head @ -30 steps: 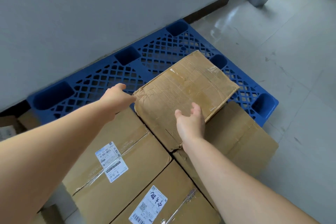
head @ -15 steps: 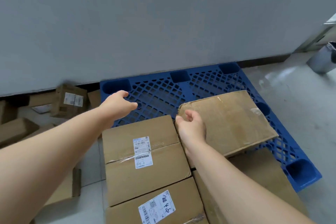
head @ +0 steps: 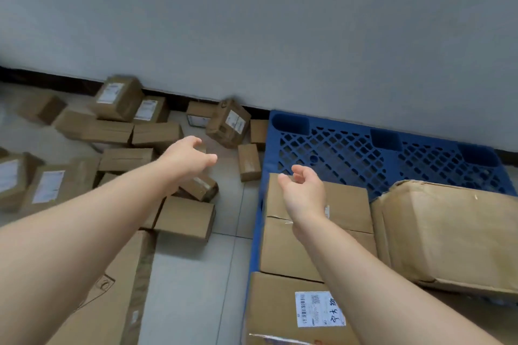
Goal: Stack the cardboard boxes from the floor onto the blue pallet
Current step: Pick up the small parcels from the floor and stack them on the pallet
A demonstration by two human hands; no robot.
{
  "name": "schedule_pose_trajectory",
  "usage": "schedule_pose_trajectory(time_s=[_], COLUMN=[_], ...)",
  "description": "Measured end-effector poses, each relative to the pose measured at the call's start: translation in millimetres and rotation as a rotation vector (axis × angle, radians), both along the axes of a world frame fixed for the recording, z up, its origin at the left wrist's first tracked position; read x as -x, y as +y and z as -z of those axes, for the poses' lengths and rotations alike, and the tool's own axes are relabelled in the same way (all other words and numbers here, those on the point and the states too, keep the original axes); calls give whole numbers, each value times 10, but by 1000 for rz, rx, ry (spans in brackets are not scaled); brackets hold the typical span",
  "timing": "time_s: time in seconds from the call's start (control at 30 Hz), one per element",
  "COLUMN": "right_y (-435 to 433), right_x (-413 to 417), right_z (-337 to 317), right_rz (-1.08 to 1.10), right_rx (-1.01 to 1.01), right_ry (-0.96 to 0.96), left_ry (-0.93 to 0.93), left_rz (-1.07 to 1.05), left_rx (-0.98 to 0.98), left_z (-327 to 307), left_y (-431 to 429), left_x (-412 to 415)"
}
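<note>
The blue pallet (head: 364, 154) lies against the wall at the right. On it sit a plain box (head: 344, 221), a labelled box (head: 283, 308) nearer me, and a worn, crumpled box (head: 454, 235) lying on top at the right. Several small cardboard boxes (head: 157, 134) are scattered on the floor at the left. My left hand (head: 187, 157) reaches out over the floor boxes, fingers loosely curled, holding nothing. My right hand (head: 302, 190) hovers above the plain box on the pallet, fingers relaxed and empty.
A grey wall (head: 252, 22) with a dark skirting runs behind everything. A large flat carton (head: 112, 294) lies on the floor at the lower left. A strip of tiled floor (head: 193, 274) separates it from the pallet.
My view has swung left, bringing the scattered floor boxes into sight. Both hands have left the worn box, which now rests on the pallet stack, and my left hand has moved out over the floor boxes.
</note>
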State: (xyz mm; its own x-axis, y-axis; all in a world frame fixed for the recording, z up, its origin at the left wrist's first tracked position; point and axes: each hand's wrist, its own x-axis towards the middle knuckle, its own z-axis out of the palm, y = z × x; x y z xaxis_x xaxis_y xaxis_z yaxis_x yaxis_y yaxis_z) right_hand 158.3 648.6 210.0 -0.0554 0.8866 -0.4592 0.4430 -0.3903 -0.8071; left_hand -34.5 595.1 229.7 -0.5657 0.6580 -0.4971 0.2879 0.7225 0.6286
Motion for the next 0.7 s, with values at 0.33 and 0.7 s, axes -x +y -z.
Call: schedule_pose_trajectory(time_s=[0.33, 0.7], right_y=[-1227, -2262], right_x=[1395, 2453], right_z=[116, 310], right_rz=[-182, -313], right_rx=[16, 48], right_ry=[4, -35], left_ry=[-27, -144], left_rz=[-297, -440], left_rx=[12, 13], left_z=[205, 536], left_y=[-1739, -3057], left_x=[1255, 2153])
